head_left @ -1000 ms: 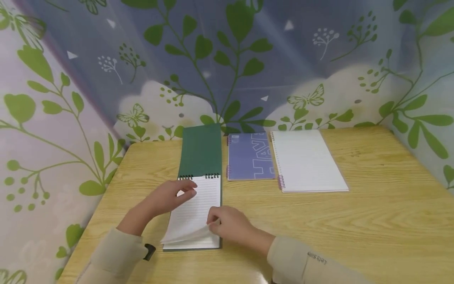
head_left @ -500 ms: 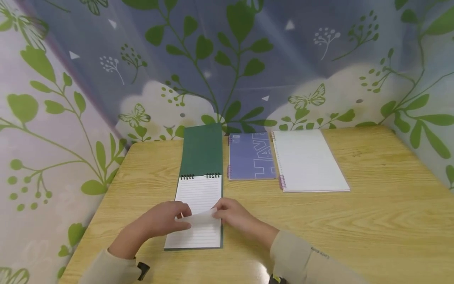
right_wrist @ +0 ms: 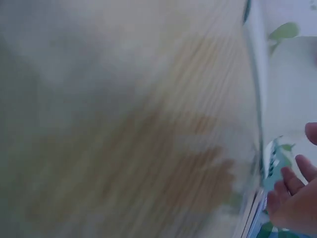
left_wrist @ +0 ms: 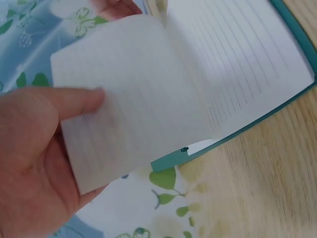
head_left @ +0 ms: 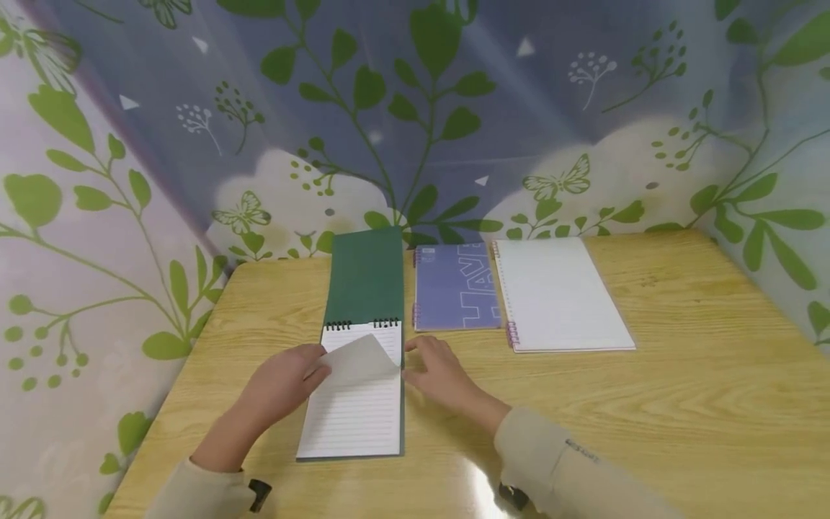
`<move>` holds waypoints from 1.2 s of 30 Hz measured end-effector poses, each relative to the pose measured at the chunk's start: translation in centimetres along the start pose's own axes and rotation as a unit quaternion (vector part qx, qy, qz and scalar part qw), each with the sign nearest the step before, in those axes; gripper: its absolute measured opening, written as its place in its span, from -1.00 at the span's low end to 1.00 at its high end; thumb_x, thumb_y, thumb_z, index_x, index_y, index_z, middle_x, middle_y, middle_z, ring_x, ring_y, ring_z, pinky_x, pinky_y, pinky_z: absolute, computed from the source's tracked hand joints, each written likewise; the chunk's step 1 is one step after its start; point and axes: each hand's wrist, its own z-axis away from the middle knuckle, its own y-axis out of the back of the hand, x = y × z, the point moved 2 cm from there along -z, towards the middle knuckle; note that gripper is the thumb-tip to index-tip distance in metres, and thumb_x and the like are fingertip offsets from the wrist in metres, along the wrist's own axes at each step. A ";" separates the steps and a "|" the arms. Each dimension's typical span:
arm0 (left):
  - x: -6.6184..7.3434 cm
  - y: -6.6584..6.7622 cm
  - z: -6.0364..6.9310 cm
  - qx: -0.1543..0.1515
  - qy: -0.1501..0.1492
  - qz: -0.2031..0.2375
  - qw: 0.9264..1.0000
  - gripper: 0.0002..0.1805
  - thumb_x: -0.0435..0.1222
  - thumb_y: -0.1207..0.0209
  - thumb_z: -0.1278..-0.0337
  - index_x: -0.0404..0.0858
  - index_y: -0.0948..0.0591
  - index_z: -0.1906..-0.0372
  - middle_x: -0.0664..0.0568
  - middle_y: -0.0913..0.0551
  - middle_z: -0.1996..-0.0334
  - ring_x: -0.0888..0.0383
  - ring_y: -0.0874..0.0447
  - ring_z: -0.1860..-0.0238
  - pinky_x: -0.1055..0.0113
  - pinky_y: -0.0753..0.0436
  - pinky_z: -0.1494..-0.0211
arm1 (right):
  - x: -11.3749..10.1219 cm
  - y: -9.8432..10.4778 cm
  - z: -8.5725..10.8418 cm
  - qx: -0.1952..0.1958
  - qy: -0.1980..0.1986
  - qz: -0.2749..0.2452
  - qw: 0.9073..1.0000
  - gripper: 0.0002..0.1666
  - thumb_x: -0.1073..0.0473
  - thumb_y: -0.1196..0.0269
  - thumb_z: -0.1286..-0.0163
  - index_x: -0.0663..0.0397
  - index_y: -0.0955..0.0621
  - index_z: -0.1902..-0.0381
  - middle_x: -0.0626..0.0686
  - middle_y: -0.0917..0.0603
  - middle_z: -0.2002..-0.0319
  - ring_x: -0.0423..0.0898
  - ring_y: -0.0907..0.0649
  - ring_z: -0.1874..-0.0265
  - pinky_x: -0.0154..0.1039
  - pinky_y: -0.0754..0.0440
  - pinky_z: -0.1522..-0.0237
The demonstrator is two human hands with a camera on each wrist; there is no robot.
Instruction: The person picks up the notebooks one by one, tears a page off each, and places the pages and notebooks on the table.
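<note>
A green-covered spiral notepad [head_left: 353, 425] lies with its cover [head_left: 366, 277] flipped back toward the wall, lined pages facing up. My left hand [head_left: 285, 382] pinches the left edge of a lifted page [head_left: 359, 360]. In the left wrist view the thumb lies on that page [left_wrist: 133, 94], with the other fingers behind it. Just off the notepad's right edge is my right hand [head_left: 441, 371], its fingers apart and holding nothing. The right wrist view shows its loosely spread fingers [right_wrist: 292, 181] beside the pad.
To the right of the notepad lie a purple notebook [head_left: 454, 288] and a larger spiral notebook [head_left: 564, 295] with a white page up. All rest on a wood-grain table [head_left: 687, 404] against a leaf-patterned wall covering [head_left: 441, 144].
The page has been lifted from the bottom and folded up toward the spiral. My right hand has let go of its corner and moved up; my left hand now holds its left edge.
</note>
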 end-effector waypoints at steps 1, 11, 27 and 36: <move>-0.3 0.2 0.0 0.019 0.011 -0.001 1.000 -0.83 -0.25 -0.12 -0.17 -0.29 -0.59 0.24 -0.06 -0.67 0.34 0.04 -0.63 0.34 0.12 -0.58 0.27 | 0.3 0.0 -0.3 0.000 0.011 0.043 0.999 -0.51 0.19 -0.18 -0.21 0.20 -0.44 -0.11 0.20 -0.44 -0.18 0.18 -0.32 -0.24 0.16 -0.23 -0.25; -1.8 1.4 0.2 0.134 0.138 0.029 0.981 -0.65 -0.21 -0.03 -0.25 -0.42 -0.52 0.04 -0.27 -0.62 0.12 -0.20 -0.61 0.15 -0.05 -0.56 0.20 | 1.7 -0.4 -3.1 -0.077 0.054 0.313 0.945 -0.20 -0.23 0.07 -0.37 0.07 -0.10 -0.42 0.07 -0.01 -0.46 0.13 0.04 -0.44 0.14 0.03 -0.38; -2.0 1.6 -0.9 0.132 0.154 0.056 0.978 -0.65 -0.19 -0.02 -0.27 -0.38 -0.52 0.03 -0.26 -0.61 0.07 -0.18 -0.59 0.09 -0.04 -0.55 0.14 | 2.7 -0.9 -6.3 -0.081 0.008 0.409 0.909 -0.28 -0.24 0.26 -0.45 -0.04 -0.06 -0.44 -0.08 0.09 -0.48 0.03 0.12 -0.46 0.03 0.06 -0.41; -3.6 2.0 -0.8 0.128 0.186 0.079 0.971 -0.58 -0.15 0.06 -0.33 -0.42 -0.46 -0.05 -0.37 -0.55 0.00 -0.30 -0.55 0.04 -0.11 -0.51 0.10 | 2.1 -0.8 -6.0 -0.083 0.021 0.452 0.888 -0.35 -0.17 0.23 -0.46 -0.03 -0.17 -0.40 -0.10 -0.03 -0.46 -0.02 0.05 -0.46 -0.03 0.08 -0.43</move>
